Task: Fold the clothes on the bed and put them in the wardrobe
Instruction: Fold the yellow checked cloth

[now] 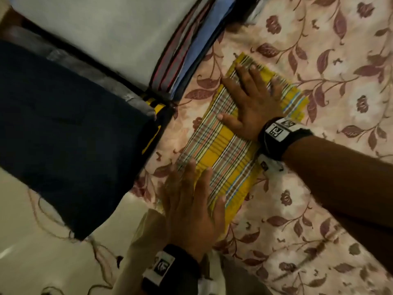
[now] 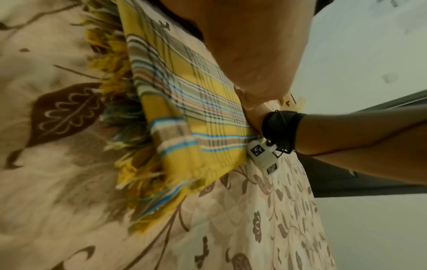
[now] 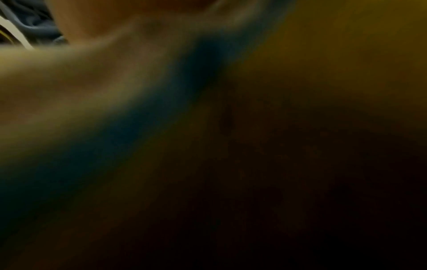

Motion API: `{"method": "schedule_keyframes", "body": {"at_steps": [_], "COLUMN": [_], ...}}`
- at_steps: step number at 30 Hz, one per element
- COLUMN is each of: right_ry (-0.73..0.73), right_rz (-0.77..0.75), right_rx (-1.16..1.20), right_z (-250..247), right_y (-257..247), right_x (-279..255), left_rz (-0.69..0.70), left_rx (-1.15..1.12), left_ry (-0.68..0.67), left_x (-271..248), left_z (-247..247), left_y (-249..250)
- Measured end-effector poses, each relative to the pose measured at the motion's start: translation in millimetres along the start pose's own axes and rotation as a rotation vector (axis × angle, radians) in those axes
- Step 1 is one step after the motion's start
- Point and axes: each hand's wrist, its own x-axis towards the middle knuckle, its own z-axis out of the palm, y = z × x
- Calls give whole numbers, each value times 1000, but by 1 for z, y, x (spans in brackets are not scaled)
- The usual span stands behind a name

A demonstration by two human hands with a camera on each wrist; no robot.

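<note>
A folded yellow plaid cloth with a fringed edge lies flat on the bed's cream sheet printed with maroon leaves and flowers, near its edge. The left hand presses one end of the cloth with straight, flat fingers; the right hand lies spread flat on the other end. Neither grips anything. Just beside the cloth sits a stack of folded clothes in navy, grey, blue and stripes. The right wrist view is dark and blurred.
</note>
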Motion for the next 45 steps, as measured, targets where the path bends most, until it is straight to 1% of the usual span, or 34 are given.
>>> {"method": "schedule_keyframes", "body": {"at_steps": [2,4,6,7,10,11,12,13,15,16,18,19,21,22,23,25,27,30,32,34,36,39,41,43,45], "right_ry": [17,13,-12,-30,-89,-112,-148,-187,-239,-256,-321,-350,-422,-464,-491,-483,-456,-431,-425,-396,-379,-388,-411,-477,-493], "right_rz": [-14,-9,2,7,63,108,169,225,277,286,279,275,288,281,249,127,33,-67,-121,-206,-281,-369,-431,-439,-468], "right_rx": [6,6,6,1,-69,-85,-72,-36,59,114,204,213,210,209,207,245,297,263,239,214,193,126,75,55,8], "right_z": [2,3,4,4,-6,-13,-19,-28,-57,-77,-115,-132,-160,-171,-180,-195,-211,-235,-249,-263,-273,-283,-282,-283,-290], "right_y": [0,2,3,3,-7,-16,-26,-40,-74,-94,-133,-149,-179,-190,-199,-212,-223,-240,-255,-277,-306,-360,-398,-437,-477], "right_x": [-1,0,1,1,-2,-6,-13,-25,-64,-90,-140,-160,-194,-208,-221,-240,-251,-253,-251,-244,-231,-203,-175,-144,-116], "left_rz": [-12,24,69,68,7,-18,-40,-60,-60,-59,-49,-20,52,72,62,-56,-181,-352,-464,-533,-553,-587,-628,-676,-731], "left_rx": [67,142,153,145,131,143,151,149,95,14,-207,-240,-174,-127,-87,-6,30,-70,-198,-287,-311,-290,-334,-386,-443], "left_ry": [-143,-257,-303,-315,-384,-425,-505,-615,-820,-885,-933,-948,-978,-976,-954,-866,-726,-497,-359,-236,-202,-238,-191,-134,-80], "left_x": [-3,-13,-22,-24,-20,-17,-12,-8,-6,-9,-22,-27,-39,-44,-49,-60,-77,-115,-145,-173,-194,-212,-220,-223,-227], "left_z": [13,34,51,56,52,43,33,18,-19,-46,-98,-121,-165,-188,-210,-254,-290,-333,-352,-370,-384,-407,-425,-446,-468], "left_y": [-14,-33,-48,-51,-42,-36,-30,-23,-10,-2,6,6,-3,-9,-15,-31,-46,-64,-74,-85,-101,-137,-172,-210,-241]}}
